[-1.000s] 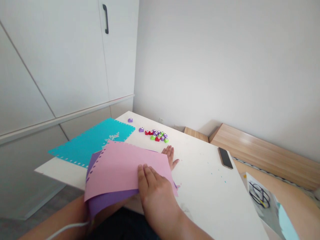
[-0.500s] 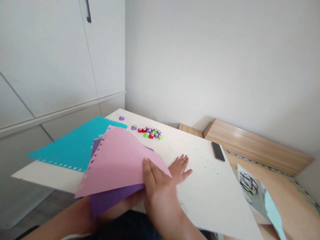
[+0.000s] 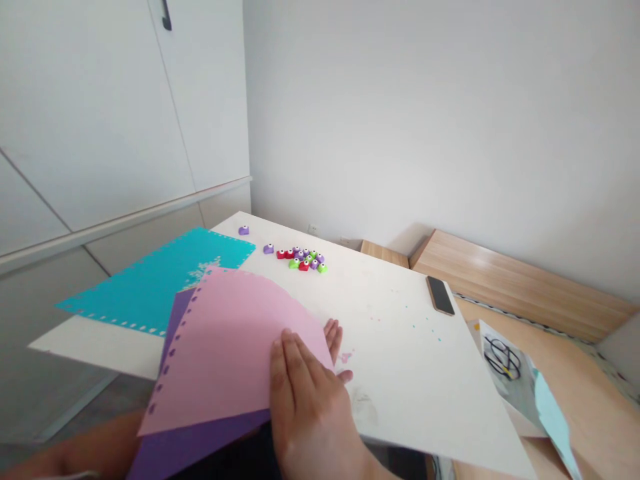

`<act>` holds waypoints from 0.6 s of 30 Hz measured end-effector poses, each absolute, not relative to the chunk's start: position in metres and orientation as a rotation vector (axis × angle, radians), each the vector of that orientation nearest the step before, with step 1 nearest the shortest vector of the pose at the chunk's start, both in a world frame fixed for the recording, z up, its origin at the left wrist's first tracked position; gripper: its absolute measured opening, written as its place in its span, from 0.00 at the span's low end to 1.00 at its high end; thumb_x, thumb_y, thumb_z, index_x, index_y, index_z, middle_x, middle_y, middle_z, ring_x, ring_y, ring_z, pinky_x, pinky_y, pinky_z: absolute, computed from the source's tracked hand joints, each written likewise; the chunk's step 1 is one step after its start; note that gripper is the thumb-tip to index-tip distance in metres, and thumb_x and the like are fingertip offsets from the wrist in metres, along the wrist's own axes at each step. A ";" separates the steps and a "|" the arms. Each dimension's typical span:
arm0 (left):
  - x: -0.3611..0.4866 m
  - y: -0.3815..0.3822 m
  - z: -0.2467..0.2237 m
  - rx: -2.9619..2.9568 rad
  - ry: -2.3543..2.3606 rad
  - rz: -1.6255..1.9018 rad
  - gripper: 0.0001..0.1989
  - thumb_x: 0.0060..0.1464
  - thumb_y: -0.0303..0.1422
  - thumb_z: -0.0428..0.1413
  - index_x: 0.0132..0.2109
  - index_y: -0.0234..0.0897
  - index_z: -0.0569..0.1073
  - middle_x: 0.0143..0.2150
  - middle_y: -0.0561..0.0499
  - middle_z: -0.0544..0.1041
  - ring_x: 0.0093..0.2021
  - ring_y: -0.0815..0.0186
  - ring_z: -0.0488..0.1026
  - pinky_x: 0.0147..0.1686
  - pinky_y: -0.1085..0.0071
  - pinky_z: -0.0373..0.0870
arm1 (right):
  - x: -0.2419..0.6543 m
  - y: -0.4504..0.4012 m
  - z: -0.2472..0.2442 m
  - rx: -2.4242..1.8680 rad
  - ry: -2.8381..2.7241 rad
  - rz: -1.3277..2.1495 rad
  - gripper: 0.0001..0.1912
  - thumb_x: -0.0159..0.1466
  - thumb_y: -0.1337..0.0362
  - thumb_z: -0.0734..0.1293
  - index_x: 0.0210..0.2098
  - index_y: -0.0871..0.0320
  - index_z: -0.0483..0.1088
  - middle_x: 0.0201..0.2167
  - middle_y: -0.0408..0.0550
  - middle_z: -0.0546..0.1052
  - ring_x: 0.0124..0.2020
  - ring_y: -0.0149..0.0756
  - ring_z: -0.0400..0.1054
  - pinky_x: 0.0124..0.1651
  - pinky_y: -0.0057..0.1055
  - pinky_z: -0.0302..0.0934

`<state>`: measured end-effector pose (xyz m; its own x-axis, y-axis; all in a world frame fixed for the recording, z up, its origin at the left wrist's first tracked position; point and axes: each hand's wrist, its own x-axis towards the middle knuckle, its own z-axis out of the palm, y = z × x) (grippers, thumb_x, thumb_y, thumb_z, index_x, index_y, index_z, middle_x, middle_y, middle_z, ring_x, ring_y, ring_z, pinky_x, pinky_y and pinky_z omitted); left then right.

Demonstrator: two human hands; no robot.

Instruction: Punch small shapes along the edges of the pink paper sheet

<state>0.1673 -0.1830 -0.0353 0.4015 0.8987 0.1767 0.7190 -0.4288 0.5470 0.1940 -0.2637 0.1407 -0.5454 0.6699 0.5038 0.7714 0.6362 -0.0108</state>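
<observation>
A pink sheet (image 3: 230, 347) with small notches along its left edge lies over a purple sheet (image 3: 200, 443), both tilted above the near edge of the table. On top of the pink sheet my right hand (image 3: 313, 400) rests flat, its fingers stretched out side by side. From behind the sheets' right edge, the extended fingers and thumb of my left hand (image 3: 335, 343) stick out; its palm is hidden. A blue sheet (image 3: 165, 280) with notched edges lies at the table's left, bearing small pale paper bits (image 3: 203, 270).
Several purple, red and green pieces with eye-like tops (image 3: 305, 257) sit near the far edge of the white table (image 3: 425, 400). A phone (image 3: 440, 295) lies at the right. Tiny pink and blue scraps dot the tabletop. Beyond it, a black cable (image 3: 501, 360) rests beside the table.
The pink and purple sheets have shifted down and left with my right hand. My left hand has drawn back from the tabletop and is now mostly hidden behind them; pink scraps show.
</observation>
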 end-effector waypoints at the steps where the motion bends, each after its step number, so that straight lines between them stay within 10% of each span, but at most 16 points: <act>1: 0.174 -0.180 -0.034 2.311 1.355 0.624 0.45 0.58 0.52 0.53 0.75 0.50 0.40 0.75 0.49 0.48 0.75 0.46 0.42 0.71 0.49 0.42 | 0.193 -0.268 0.138 -1.162 -2.367 -0.292 0.27 0.68 0.73 0.58 0.66 0.66 0.62 0.65 0.60 0.67 0.64 0.49 0.64 0.59 0.42 0.70; 9: 0.277 -0.136 -0.015 2.496 1.179 0.481 0.43 0.65 0.54 0.39 0.73 0.21 0.46 0.75 0.33 0.42 0.75 0.50 0.34 0.72 0.54 0.37 | 0.214 -0.287 0.125 -1.291 -2.181 -0.339 0.26 0.67 0.75 0.56 0.64 0.66 0.65 0.62 0.57 0.71 0.62 0.47 0.68 0.57 0.37 0.72; 18: 0.313 -0.086 0.015 2.370 1.017 0.691 0.36 0.71 0.48 0.33 0.72 0.22 0.46 0.74 0.35 0.50 0.74 0.56 0.46 0.68 0.63 0.51 | 0.244 -0.288 0.140 -1.334 -2.120 -0.438 0.30 0.66 0.77 0.55 0.67 0.68 0.60 0.63 0.57 0.70 0.64 0.47 0.65 0.54 0.37 0.74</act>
